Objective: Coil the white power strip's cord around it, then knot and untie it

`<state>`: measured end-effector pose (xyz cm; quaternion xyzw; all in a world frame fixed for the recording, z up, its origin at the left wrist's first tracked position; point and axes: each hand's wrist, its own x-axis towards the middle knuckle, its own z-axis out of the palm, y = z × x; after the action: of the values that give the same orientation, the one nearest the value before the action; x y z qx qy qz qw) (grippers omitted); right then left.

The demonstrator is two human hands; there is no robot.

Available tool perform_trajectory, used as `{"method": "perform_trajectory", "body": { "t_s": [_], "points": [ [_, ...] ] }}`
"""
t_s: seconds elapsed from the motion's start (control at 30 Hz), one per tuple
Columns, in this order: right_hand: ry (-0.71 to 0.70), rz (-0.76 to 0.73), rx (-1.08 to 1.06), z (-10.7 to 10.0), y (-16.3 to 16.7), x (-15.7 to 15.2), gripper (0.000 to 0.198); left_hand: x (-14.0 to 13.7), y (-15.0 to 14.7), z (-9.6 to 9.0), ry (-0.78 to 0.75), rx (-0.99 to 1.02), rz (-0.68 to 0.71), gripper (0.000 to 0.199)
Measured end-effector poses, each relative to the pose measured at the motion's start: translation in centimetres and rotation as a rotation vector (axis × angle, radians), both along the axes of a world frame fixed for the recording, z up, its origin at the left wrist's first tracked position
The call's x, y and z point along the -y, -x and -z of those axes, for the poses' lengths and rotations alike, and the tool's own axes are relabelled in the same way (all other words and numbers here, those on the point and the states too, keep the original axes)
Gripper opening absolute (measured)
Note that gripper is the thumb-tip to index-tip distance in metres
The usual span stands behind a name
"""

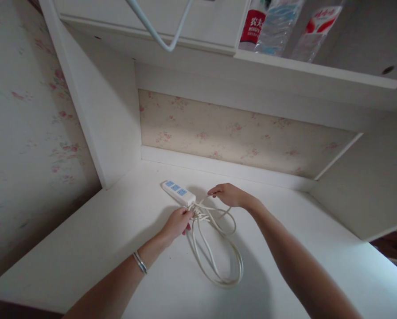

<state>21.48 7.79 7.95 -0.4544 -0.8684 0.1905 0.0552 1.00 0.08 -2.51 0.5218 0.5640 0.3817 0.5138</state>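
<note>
A white power strip point(179, 192) with blue-marked sockets lies on the white desk top, to the left of both hands. Its off-white cord point(215, 261) is gathered into loops that spread toward me, with a knotted bundle near the strip's end. My left hand point(178, 225), a silver bangle on its wrist, is closed on that bundle. Just to the right, my right hand point(227, 195) pinches a strand of the same cord between thumb and fingers, slightly above the desk. Parts of the cord are hidden behind the left fingers.
Overhead is a shelf point(318, 68) holding several plastic bottles point(278, 26). A pale blue bent rod or wire point(167, 44) hangs in front of the cabinet. White side panels stand left point(108, 102) and right point(371, 177), with flowered wallpaper point(218, 128) behind the desk point(118, 230).
</note>
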Motion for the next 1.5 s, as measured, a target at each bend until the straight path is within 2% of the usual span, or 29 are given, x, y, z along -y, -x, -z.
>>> {"method": "perform_trajectory", "body": {
  "t_s": [0.07, 0.13, 0.27, 0.37, 0.5, 0.6, 0.7, 0.8, 0.93, 1.07, 1.23, 1.37, 1.5],
  "points": [
    [-0.083, -0.054, 0.133, -0.2, 1.7, -0.1, 0.032, 0.1, -0.1, 0.0, -0.008, 0.018, 0.011, 0.027],
    [-0.100, -0.085, 0.199, 0.1, 3.3, -0.4, 0.026, 0.1, -0.1, 0.0, -0.019, 0.041, 0.027, 0.028],
    [-0.003, -0.210, 0.194, 1.3, 5.2, -1.3, 0.024, 0.1, 0.3, 0.1, -0.027, 0.079, 0.035, 0.032],
    [0.044, -0.242, 0.150, 1.9, 5.0, -1.8, 0.026, 0.0, 0.5, 0.1, -0.018, 0.105, 0.031, 0.033],
    [0.094, -0.148, 0.000, 2.6, 2.8, -1.5, 0.035, 0.1, 0.6, -0.2, -0.018, 0.108, -0.018, 0.031],
    [0.123, -0.019, -0.156, 3.5, 0.6, -0.7, 0.042, 0.1, 0.5, -0.2, -0.018, 0.091, -0.055, 0.028],
    [0.278, 0.094, -0.302, 4.3, -0.9, 0.4, 0.046, -0.2, 0.4, 0.2, -0.023, 0.065, -0.073, 0.026],
    [0.380, 0.124, -0.371, 4.4, -1.2, 1.5, 0.043, -0.7, 0.4, 1.1, -0.063, 0.011, -0.086, 0.021],
    [0.300, 0.142, -0.373, 3.6, -0.3, 2.3, 0.037, -1.2, 0.4, 2.2, -0.189, -0.086, -0.109, 0.026],
    [0.115, 0.172, -0.269, 3.1, 0.4, 2.4, 0.038, -1.4, 0.5, 2.9, -0.237, -0.163, -0.091, 0.020],
    [-0.172, 0.403, -0.254, 3.6, 0.4, 2.1, 0.040, -1.5, 0.6, 3.2, -0.231, -0.237, -0.080, 0.025],
    [-0.157, 0.579, -0.480, 4.4, -0.5, 1.9, 0.051, -1.3, 0.7, 3.1, -0.232, -0.288, -0.050, 0.022],
    [-0.141, 0.713, -0.932, 4.8, -1.6, 1.6, 0.050, -0.9, 1.0, 2.3, -0.276, -0.346, -0.004, 0.021]
  ]
}}
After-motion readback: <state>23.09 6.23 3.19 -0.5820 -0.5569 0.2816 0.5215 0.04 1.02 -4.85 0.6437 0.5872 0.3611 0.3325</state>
